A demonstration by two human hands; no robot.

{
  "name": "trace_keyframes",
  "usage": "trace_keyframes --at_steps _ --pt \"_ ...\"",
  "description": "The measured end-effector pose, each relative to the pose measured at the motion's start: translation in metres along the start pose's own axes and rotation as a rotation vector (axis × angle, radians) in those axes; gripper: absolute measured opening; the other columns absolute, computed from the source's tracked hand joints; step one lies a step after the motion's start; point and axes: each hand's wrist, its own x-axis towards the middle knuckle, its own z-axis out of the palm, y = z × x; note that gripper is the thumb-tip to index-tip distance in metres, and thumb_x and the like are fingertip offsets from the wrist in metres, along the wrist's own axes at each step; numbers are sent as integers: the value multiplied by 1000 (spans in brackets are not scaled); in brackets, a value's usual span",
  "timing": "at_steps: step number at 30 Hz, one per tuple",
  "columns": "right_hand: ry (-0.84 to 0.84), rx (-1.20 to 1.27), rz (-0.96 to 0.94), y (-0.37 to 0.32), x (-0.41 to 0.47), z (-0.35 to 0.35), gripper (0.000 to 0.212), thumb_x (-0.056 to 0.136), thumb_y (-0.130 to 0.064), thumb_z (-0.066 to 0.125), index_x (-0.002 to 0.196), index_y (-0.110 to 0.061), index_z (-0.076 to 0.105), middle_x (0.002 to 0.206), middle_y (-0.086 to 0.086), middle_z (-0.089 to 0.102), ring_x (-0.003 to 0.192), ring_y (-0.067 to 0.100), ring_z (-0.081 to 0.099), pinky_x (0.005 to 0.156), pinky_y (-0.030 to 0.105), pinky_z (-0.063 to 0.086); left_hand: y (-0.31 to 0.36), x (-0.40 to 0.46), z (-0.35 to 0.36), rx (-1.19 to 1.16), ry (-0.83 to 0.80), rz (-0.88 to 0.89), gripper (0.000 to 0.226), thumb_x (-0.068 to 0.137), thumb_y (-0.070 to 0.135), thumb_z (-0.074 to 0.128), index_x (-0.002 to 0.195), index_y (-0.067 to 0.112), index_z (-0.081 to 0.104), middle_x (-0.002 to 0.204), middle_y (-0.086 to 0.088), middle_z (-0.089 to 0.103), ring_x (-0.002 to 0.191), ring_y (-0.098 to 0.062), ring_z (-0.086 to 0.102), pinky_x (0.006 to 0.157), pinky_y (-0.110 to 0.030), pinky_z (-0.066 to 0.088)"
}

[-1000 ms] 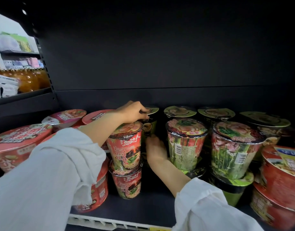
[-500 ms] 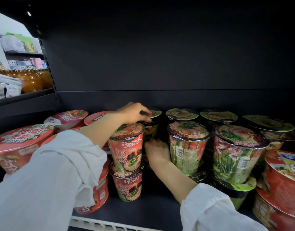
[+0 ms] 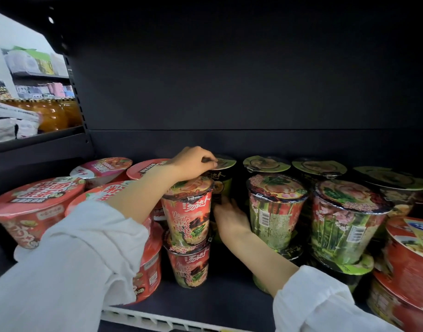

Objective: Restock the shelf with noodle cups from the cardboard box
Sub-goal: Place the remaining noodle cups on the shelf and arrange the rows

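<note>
Two hands are engaged at one dark-and-green noodle cup (image 3: 223,174) in the back row of the shelf (image 3: 220,305), directly behind the stacked pair of red noodle cups (image 3: 187,207). No cardboard box is in view.

Step in hand, as judged: the rear cup is being seated and squared against its row.

- To be done well, the cup is best kept upright, pressed lightly from above while its side is guided from below, so that it settles level and in line with the green-lidded cups (image 3: 266,164) to the right.
- The left forearm is passed over the top red cup, and contact there looks likely. A nudge could topple that stack, so the arm is better lifted clear.
- The film-wrapped bamboo-print cup (image 3: 276,212) just beside the right hand is likewise at risk of being bumped.

Left hand (image 3: 193,162): half curled, palm down, fingertips (image 3: 209,160) laid on the near rim of the rear cup's lid. It is touching or pinching the rim, not wrapped round it.

Right hand (image 3: 229,212): loosely open, fingers reaching forward into the gap between the red stack and the bamboo-print cup, set against the lower side of the rear cup. Whether that cup is gripped or only steadied cannot be told, as the fingertips are hidden in shadow.
</note>
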Motion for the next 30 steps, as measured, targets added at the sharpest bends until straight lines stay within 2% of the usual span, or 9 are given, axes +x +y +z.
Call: trace_keyframes --at_steps 2,5,9,13,17,21,23,27,30 --pt "6 -7 15 3 0 3 41 94 -4 47 134 -12 46 145 11 25 135 32 26 101 42 40 -2 -5 0 29 64 -2 27 96 26 51 120 22 63 132 -2 58 120 -22 52 99 -32 39" --pt "24 -24 27 3 2 6 39 95 -7 47 133 -14 47 143 10 30 131 30 33 99 40 41 -2 -8 0 78 9 -9 27 95 24 52 120 24 63 132 -3 58 119 -24 53 100 -38 43" --pt "13 -25 38 0 6 6 39 95 -8 46 134 -15 46 140 10 36 127 29 39 97 37 42 5 -9 -1 61 -9 -14 29 98 25 46 122 22 63 133 -1 57 120 -22 53 98 -32 40" --pt "-35 149 49 4 -3 2 38 95 -6 42 132 -14 46 136 10 43 123 28 46 99 37 42 5 -19 -1 10 -15 -61 32 100 29 42 126 22 59 136 -2 54 120 -22 51 94 -31 40" --pt "103 302 -3 5 -28 -5 38 89 6 38 122 -4 53 122 18 54 112 33 55 97 36 45 10 -41 -8 -87 144 -57 28 98 29 46 121 23 61 127 -2 58 111 -18 55 82 -23 39" --pt "232 435 -58 2 -55 -13 44 86 8 43 128 -4 49 124 18 56 117 31 53 97 31 41 13 -75 -14 -109 241 73 24 95 28 50 114 21 65 114 -1 64 96 -11 59 79 -20 42" --pt "195 529 -41 -1 -67 -15 47 86 2 49 133 -5 45 129 14 55 121 29 51 98 28 41 11 -93 -17 -63 220 97 27 95 33 50 114 21 64 113 0 62 96 -13 58 81 -25 44" --pt "-28 711 38 -8 -77 -2 72 77 -19 73 139 -11 36 132 6 51 124 22 48 96 24 38 5 -120 -22 21 169 122 40 93 43 49 129 25 53 128 2 51 119 -16 47 97 -30 38" --pt "-24 781 88 -16 -77 12 90 62 -37 83 137 -17 38 131 4 52 124 22 47 105 36 40 -2 -135 -20 44 163 127 50 91 43 53 137 26 44 138 4 44 127 -15 41 101 -29 34"
